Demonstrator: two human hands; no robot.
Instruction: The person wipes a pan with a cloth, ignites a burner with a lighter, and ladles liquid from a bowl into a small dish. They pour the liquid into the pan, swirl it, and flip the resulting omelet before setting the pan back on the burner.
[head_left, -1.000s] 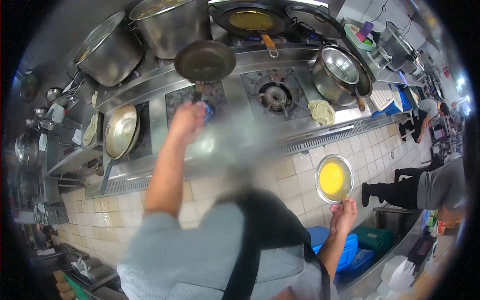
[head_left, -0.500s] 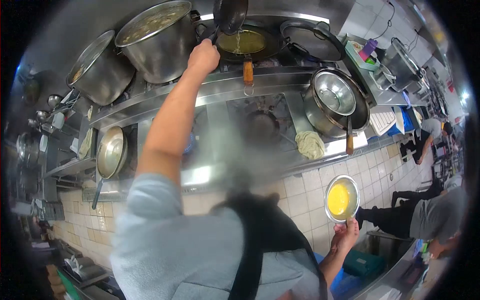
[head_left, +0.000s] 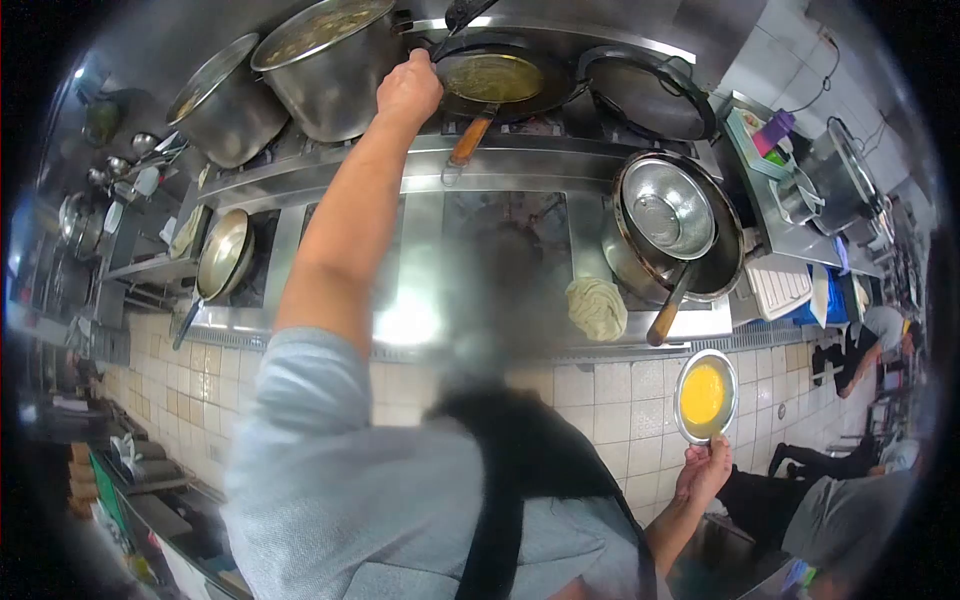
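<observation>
My left hand [head_left: 410,88] is closed round the handle of a dark pan [head_left: 466,10], which is mostly cut off by the top edge of the view. Just below that pan, a strainer with a wooden handle [head_left: 472,136] rests over a black wok [head_left: 545,98] on the back burner; yellowish liquid shows in its mesh. Out to the right, my right hand [head_left: 703,470] grips the rim of a small metal bowl [head_left: 731,392], tilted towards the camera, with bright yellow liquid, like beaten egg, inside.
Two large stockpots [head_left: 325,85] stand at the back left, and a frying pan [head_left: 222,255] sits at the front left. A wide pot [head_left: 640,245] holding another strainer [head_left: 668,208] and a crumpled cloth [head_left: 597,308] are on the right. Co-workers [head_left: 840,525] stand at the far right.
The dark pan has risen towards the top edge, and the stream falling from it no longer shows. The lower strainer's handle has swung left. The bowl sits slightly further right.
</observation>
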